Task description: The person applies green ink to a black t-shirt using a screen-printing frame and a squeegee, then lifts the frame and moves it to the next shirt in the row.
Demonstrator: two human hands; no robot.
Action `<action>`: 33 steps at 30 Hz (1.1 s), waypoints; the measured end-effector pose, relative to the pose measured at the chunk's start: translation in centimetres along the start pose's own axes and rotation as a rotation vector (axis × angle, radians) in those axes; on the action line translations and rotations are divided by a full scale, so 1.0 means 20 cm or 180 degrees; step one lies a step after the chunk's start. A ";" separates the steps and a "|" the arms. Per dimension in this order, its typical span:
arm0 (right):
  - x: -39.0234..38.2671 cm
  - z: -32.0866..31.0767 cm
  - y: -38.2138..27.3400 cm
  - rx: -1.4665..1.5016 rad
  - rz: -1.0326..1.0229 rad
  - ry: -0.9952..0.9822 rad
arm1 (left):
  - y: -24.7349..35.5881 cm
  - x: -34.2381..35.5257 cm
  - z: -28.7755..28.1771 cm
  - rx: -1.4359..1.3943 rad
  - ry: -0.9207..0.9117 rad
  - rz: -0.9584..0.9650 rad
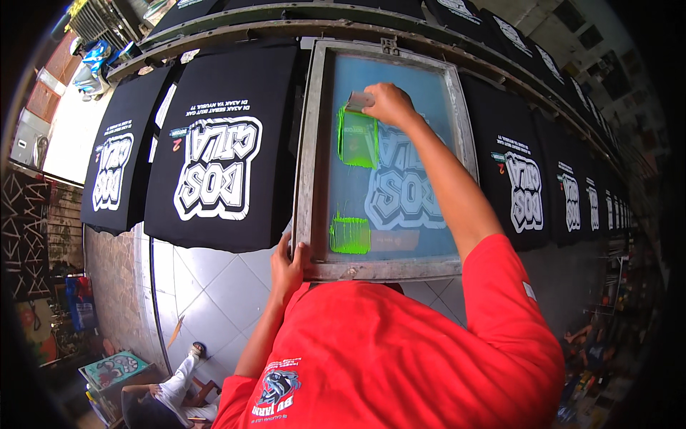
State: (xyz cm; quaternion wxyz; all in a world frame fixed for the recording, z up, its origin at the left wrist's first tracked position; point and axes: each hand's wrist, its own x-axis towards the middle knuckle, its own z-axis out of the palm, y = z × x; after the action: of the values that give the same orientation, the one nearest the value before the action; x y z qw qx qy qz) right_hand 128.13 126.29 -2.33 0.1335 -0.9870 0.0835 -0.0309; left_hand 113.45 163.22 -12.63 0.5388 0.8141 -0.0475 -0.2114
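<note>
A screen-printing frame (304, 179) with a worn grey border and blue mesh lies over a dark shirt, whose white lettering shows through. My right hand (391, 106) grips a small squeegee (359, 101) near the far left part of the mesh. Beneath its blade, a bright green ink patch (359, 139) runs toward me. A second green ink patch (350, 236) sits at the near left of the mesh. My left hand (287, 266) holds the frame's near left corner, its fingers partly hidden by the border.
Black printed shirts (214, 143) lie to the left, and more shirts (525, 164) stretch away to the right. Behind the frame runs a long metal rail (250, 30), with another row of shirts past it. A seated person (175, 390) is at the lower left, on the tiled floor.
</note>
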 end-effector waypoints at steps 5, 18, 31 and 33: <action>-0.21 0.20 -0.01 -0.0313 -0.0240 0.0374 | 0.00 0.00 0.01 -0.0058 0.0012 -0.0003; -0.25 -0.01 -0.11 -0.0032 0.0042 0.0356 | 0.07 0.00 0.00 0.0063 0.0030 0.0011; -0.50 0.22 -0.15 0.0049 -0.0234 0.0524 | -0.04 0.01 0.02 -0.0073 0.0026 -0.0003; -0.53 0.14 -0.18 0.0078 -0.0127 0.0027 | -0.04 0.01 0.02 -0.0075 0.0015 -0.0007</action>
State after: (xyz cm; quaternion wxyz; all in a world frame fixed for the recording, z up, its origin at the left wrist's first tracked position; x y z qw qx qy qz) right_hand 118.53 132.20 -4.43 0.1445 -0.9867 0.0640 -0.0389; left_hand 113.35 163.24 -13.48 0.5482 0.8083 -0.0428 -0.2106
